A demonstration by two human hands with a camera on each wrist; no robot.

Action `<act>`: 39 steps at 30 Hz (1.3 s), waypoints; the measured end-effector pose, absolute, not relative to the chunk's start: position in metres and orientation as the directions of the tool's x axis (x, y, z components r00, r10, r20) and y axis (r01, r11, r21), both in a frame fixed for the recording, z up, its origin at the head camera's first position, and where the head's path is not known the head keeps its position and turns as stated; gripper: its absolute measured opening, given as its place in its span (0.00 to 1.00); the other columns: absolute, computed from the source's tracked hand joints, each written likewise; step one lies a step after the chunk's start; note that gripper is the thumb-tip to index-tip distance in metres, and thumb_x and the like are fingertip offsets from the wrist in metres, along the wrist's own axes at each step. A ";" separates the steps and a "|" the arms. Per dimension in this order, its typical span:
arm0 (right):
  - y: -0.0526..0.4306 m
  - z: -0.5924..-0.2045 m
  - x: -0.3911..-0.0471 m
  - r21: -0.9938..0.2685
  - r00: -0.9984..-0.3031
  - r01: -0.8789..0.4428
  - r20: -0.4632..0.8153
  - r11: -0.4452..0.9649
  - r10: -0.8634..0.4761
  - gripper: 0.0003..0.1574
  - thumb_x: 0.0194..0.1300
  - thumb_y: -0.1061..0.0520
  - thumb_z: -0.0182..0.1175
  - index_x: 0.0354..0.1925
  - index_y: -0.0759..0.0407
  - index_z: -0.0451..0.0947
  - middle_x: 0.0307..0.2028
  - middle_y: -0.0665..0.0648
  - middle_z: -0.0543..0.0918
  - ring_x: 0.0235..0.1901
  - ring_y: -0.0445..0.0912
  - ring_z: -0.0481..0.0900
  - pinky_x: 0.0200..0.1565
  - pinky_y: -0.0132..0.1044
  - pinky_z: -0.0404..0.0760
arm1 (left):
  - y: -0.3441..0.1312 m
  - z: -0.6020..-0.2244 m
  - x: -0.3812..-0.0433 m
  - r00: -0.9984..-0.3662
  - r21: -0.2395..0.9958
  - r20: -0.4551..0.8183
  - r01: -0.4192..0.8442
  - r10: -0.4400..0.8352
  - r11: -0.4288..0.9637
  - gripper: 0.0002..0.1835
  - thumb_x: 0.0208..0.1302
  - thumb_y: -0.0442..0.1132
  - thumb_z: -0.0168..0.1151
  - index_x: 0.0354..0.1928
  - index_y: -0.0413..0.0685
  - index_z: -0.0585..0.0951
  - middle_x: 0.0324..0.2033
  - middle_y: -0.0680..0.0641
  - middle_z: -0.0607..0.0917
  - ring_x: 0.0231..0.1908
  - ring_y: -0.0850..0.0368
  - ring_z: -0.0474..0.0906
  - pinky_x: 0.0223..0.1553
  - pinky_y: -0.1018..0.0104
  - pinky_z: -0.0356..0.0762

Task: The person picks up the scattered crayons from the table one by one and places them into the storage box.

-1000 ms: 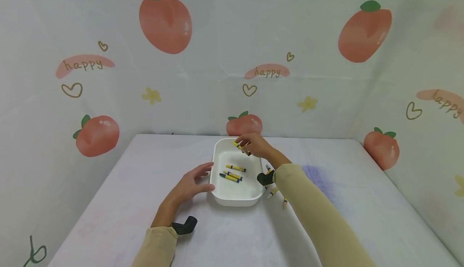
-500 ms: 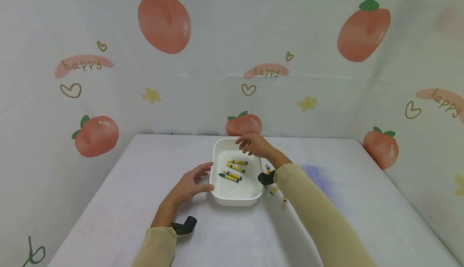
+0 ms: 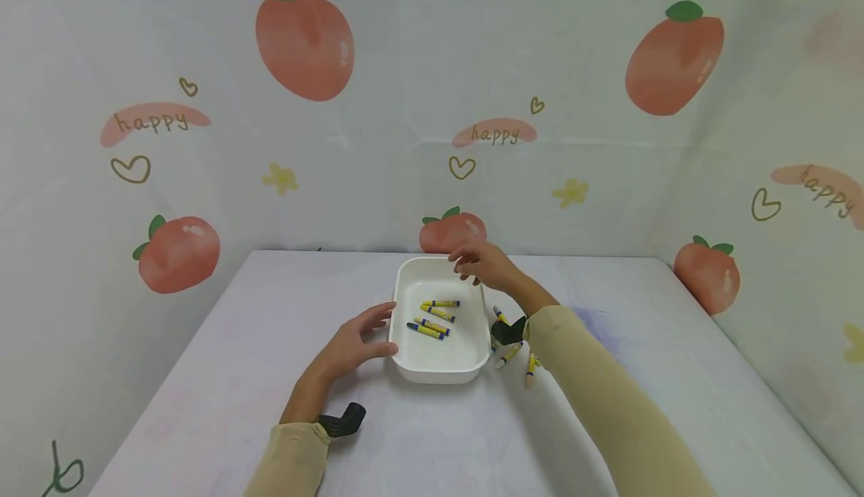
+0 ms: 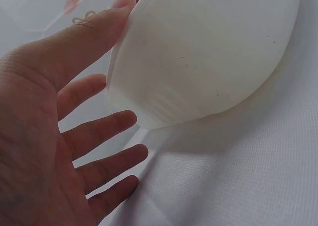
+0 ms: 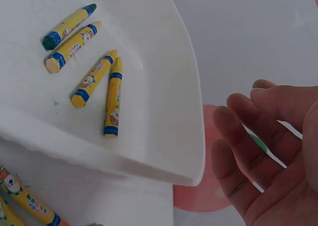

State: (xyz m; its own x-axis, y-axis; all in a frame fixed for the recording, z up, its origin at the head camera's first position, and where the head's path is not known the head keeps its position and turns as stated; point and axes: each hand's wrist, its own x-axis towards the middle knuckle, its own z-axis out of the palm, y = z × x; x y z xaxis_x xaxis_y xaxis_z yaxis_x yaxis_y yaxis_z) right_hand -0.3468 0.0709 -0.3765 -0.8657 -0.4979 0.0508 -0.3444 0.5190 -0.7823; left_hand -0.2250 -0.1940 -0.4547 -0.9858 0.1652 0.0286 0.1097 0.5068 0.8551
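Note:
A white plastic bin [image 3: 442,378] stands on the table with several crayons lying inside. In the right wrist view these are a dark green crayon [image 5: 69,27], a peach crayon [image 5: 73,47] and two yellow crayons, one [image 5: 93,78] angled beside the other [image 5: 114,98]. My left hand [image 3: 351,345] rests against the bin's left side, thumb and fingertips at the wall, fingers spread. Over the bin's far right corner hovers my right hand [image 3: 491,266], its fingers relaxed and holding nothing. More crayons [image 3: 510,354] lie right of the bin, partly hidden by the right wrist.
A white cloth covers the table [image 3: 432,444], with a purple stain [image 3: 595,328] on the right. Behind it hangs a white curtain [image 3: 405,55] printed with peaches. Each wrist wears a black camera mount, one [image 3: 343,420] on the left and one [image 3: 508,330] on the right.
My right hand let a yellow crayon drop into the bin beside the others, then drew back a little to the right. The left hand has stayed at the bin's side.

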 end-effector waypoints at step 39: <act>0.137 -0.427 -0.335 -0.823 -0.936 -0.173 -0.034 0.541 -0.351 0.13 0.57 0.59 0.55 0.42 0.60 0.75 0.29 0.60 0.79 0.26 0.52 0.75 0.25 0.43 0.76 | -0.193 -0.454 -0.223 -0.986 0.852 0.025 0.108 0.166 0.513 0.39 0.39 0.53 0.69 0.57 0.76 0.63 0.54 0.59 0.69 0.55 0.55 0.62 0.51 0.43 0.59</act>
